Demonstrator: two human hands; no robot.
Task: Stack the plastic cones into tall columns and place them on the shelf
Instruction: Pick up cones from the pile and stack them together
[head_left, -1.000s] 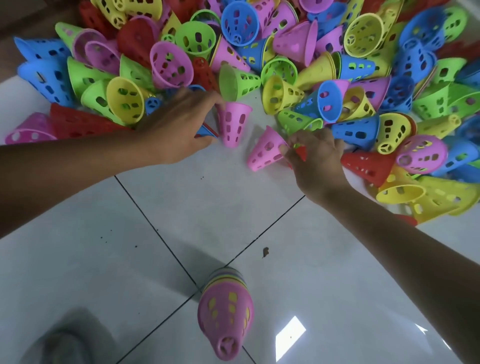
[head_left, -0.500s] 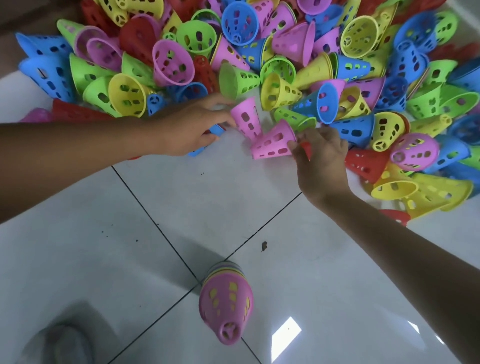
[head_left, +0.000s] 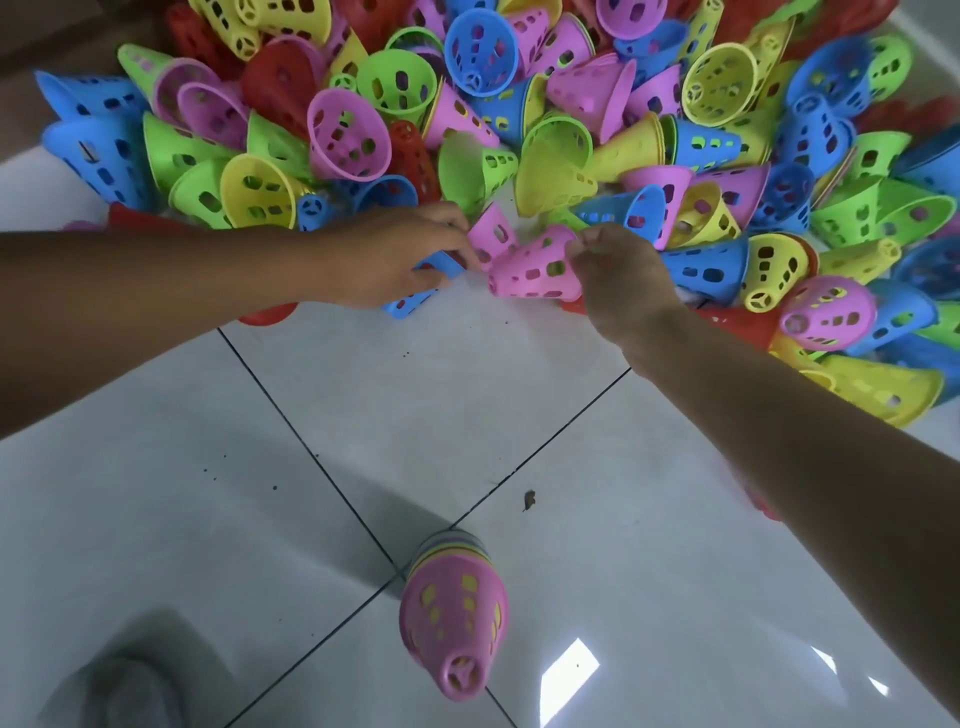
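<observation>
A big heap of perforated plastic cones (head_left: 519, 104) in pink, blue, green, yellow and red fills the far side of the floor. My left hand (head_left: 395, 254) pinches a small pink cone (head_left: 493, 236) at the heap's near edge, with a blue cone (head_left: 415, 301) under its fingers. My right hand (head_left: 618, 275) pinches the rim of a second pink cone (head_left: 535, 265) lying on its side; the two pink cones touch. A short stacked column (head_left: 452, 608) topped by a pink cone stands on the tiles close to me.
White floor tiles (head_left: 363, 415) with dark grout lines lie between the heap and the column. A small dark speck of debris (head_left: 529, 500) sits on the tile. A red cone (head_left: 267, 314) pokes out under my left forearm.
Both hands have brought their pink cones together; the left cone tilted up and moved right, the right cone swung left until the two meet.
</observation>
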